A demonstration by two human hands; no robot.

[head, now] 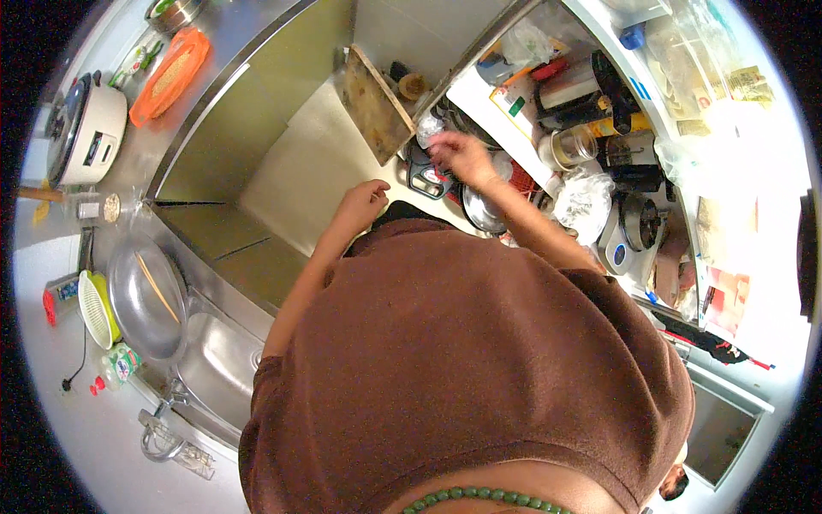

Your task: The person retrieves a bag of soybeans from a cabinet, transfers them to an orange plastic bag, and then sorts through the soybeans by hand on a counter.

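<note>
My right hand [462, 157] reaches toward the low storage area, its fingers bent and partly blurred. Its fingertips overlap the edge of a crinkled clear plastic bundle [429, 128]; whether they grip it is not clear. Just below that hand is a dark plastic container handle [427, 186], with a round metal lid or pan [483, 211] under the forearm. Lower and to the left hangs my left hand [366, 202], fingers loosely curved, nothing visible in it. It is over the pale floor [302, 160]. A worn wooden board [374, 106] stands tilted beyond both hands.
Along the left runs a steel counter with a rice cooker [96, 132], an orange bag of grains [170, 77], a metal basin [144, 295] holding chopsticks, and a sink [221, 366]. Shelves at right hold a glass jar [575, 146] and a kettle [571, 90]. Another person's head [674, 482] shows lower right.
</note>
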